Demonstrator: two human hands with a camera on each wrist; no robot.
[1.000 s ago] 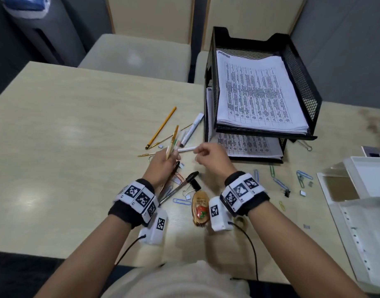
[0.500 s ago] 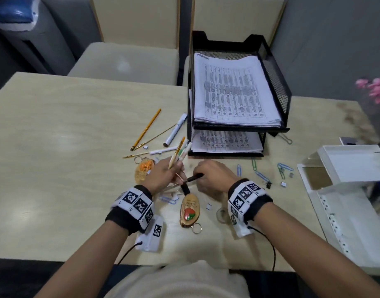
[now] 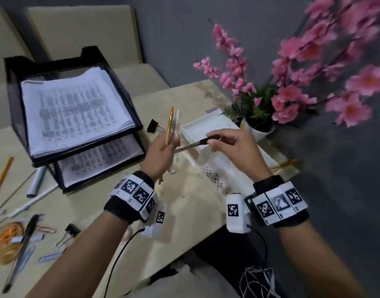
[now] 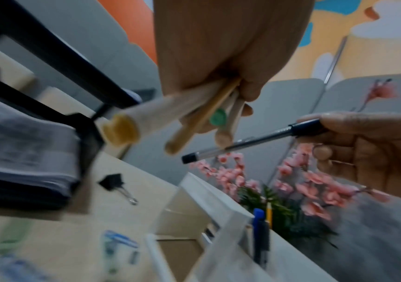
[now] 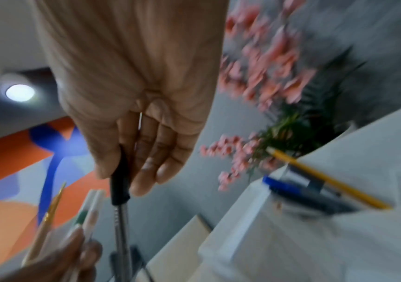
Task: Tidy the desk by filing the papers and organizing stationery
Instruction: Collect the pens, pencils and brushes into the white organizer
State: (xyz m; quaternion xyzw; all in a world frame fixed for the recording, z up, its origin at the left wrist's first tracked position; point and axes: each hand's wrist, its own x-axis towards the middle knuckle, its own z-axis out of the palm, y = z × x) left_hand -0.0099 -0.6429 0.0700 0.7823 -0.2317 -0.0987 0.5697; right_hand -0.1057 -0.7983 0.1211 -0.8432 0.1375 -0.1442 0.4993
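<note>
Even, soft indoor lighting is recorded in the head view; no hard shadows are cast on the desk (image 3: 191, 203). Motion blur is noted on the pink flowers (image 3: 309, 61) and the printed papers (image 3: 77, 110), whose text cannot be read. Both wrist views are dimmer and heavily smeared, with wide-angle stretching at the edges. A round ceiling lamp (image 5: 20, 93) is blown out to glare.
</note>
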